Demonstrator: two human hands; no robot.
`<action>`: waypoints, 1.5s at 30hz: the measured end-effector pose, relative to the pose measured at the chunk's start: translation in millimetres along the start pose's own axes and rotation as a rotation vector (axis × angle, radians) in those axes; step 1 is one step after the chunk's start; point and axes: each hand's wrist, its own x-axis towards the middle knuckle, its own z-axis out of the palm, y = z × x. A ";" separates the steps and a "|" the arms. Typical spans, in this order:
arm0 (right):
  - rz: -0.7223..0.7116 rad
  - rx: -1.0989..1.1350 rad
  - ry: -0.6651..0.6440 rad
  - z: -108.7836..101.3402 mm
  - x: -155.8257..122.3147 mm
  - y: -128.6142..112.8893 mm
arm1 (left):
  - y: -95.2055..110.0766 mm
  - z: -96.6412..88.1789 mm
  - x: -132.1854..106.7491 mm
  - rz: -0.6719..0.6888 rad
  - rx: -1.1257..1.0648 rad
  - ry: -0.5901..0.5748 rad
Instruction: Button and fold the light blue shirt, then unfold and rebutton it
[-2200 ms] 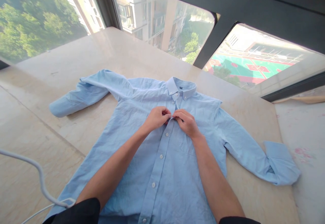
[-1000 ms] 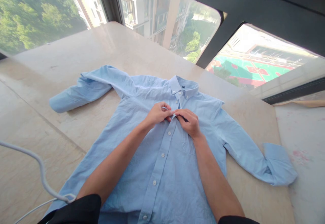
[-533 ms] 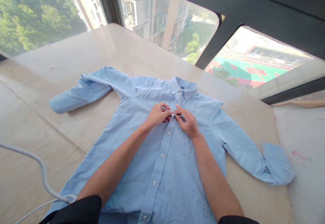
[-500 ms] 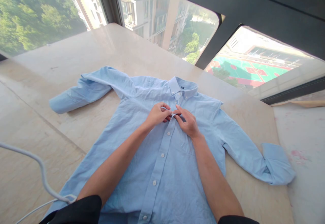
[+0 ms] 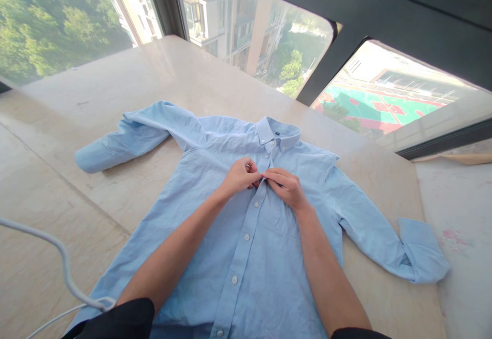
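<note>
A light blue button-down shirt [image 5: 215, 246] lies flat, front up, on a beige marble ledge [image 5: 115, 82], with both sleeves spread outward. Its collar [image 5: 274, 133] points toward the windows. My left hand [image 5: 239, 176] and my right hand [image 5: 286, 186] meet at the front placket just below the collar. Both pinch the fabric edges together at a button there, fingertips touching. The button under my fingers is hidden. Lower buttons down the placket are fastened.
A white cable [image 5: 57, 257] curves across the ledge at the lower left. Large windows [image 5: 246, 31] with dark frames stand right behind the ledge. The right sleeve cuff [image 5: 423, 249] lies close to the ledge's right edge.
My hands stay at the same button below the collar. The right fingers have curled in tighter over the placket; the shirt has not shifted.
</note>
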 end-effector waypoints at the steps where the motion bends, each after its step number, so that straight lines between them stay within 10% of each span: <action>1: 0.003 -0.003 -0.006 -1.1 -0.5 0.4 | -1.6 0.8 0.1 0.017 0.014 0.007; 16: -0.027 -0.174 0.136 -2.2 -0.6 -11.6 | 3.9 -3.4 -1.0 -0.028 -0.098 -0.007; 45: 0.021 -0.025 -0.047 1.9 3.7 -10.9 | -10.8 -16.9 10.4 0.046 -0.019 -0.157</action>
